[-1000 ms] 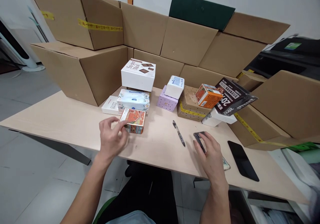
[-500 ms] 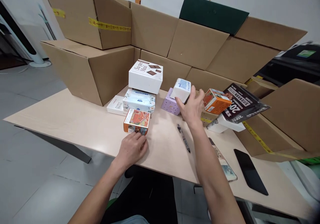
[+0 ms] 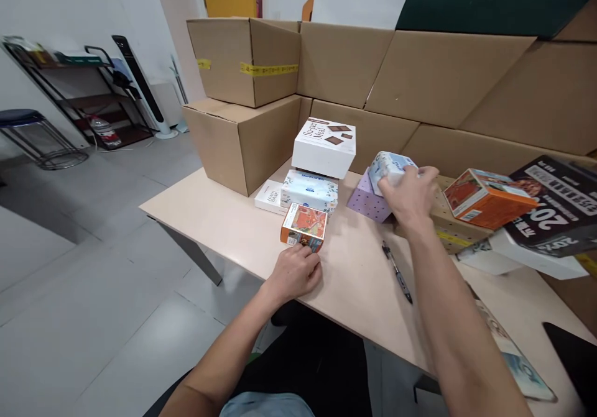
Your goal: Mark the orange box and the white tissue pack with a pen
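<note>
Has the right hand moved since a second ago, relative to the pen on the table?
Yes. The right hand was near the table edge, on the near side of the pen; now it is beyond the pen, gripping the white pack on the purple box.

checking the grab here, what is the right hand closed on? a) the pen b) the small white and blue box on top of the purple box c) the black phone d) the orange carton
b: the right hand wraps the small white and blue box sitting on the purple box, while the pen lies untouched on the table.
</note>
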Demonstrator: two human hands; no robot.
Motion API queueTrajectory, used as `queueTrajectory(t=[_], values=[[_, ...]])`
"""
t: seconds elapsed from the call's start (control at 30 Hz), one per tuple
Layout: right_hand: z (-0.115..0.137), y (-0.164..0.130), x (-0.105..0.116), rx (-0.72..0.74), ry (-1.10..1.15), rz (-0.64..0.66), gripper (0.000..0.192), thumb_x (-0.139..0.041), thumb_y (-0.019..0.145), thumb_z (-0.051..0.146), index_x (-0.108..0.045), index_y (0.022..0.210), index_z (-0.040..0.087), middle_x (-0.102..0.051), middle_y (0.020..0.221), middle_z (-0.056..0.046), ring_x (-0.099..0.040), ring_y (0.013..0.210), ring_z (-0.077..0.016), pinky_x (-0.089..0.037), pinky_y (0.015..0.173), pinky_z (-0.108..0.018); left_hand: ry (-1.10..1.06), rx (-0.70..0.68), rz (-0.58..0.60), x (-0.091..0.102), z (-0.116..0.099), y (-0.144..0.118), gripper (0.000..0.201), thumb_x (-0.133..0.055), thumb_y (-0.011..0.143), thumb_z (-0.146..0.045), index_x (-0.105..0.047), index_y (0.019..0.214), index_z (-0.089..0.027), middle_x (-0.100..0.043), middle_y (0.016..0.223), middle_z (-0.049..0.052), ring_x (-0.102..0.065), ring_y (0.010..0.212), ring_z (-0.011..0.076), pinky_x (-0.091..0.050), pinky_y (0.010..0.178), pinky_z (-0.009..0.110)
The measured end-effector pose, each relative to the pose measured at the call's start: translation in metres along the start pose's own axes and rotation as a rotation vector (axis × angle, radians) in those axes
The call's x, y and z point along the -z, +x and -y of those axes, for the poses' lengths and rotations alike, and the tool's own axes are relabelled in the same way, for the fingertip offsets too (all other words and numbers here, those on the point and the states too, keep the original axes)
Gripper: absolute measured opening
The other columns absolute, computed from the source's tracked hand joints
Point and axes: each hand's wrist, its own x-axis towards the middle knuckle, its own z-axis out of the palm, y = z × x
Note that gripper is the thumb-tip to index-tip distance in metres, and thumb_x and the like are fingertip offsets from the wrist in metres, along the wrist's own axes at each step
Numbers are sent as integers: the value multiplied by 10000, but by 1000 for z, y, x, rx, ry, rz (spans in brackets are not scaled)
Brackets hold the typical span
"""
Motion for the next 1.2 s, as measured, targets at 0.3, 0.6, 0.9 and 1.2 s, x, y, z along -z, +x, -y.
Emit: queueTrajectory(t=[0.3, 0.6, 0.9, 1.2], values=[[-97, -134, 70, 277, 524, 24, 394, -663, 802, 373, -673, 1179, 259, -572, 1237, -118, -575, 1147, -294, -507, 923, -456, -338, 102, -183, 2, -11, -6, 135, -488, 919, -203, -622, 931, -196, -641, 813, 44, -611, 762, 169, -486, 700, 293], [-134, -182, 81, 285, 711, 543, 329, -608, 896, 406, -668, 1205, 307, -389, 1565, -66, -406, 1413, -313, -459, 1052, -464, -673, 316, -169, -7, -45, -6, 242, -429, 1006, -338, -566, 1141, -189, -664, 1039, 74, -643, 879, 165, -517, 803, 306], [-124, -106, 41, -16, 242, 651, 329, -622, 794, 515, -680, 813, 192, -723, 778, -51, -642, 732, -217, -431, 644, -311, -831, 315, -117, -7, -39, -7, 297, -429, 1002, -395, -572, 1177, -202, -663, 1104, 85, -648, 984, 198, -528, 869, 339], [-125, -100, 28, -58, 135, 643, 125, -575, 737, 305, -541, 651, 220, -641, 660, -33, -555, 640, -195, -344, 566, -293, -764, 240, -30, -6, -40, -4, 364, -600, 873, -241, -520, 1228, -217, -654, 1161, 71, -633, 980, 184, -523, 895, 339]])
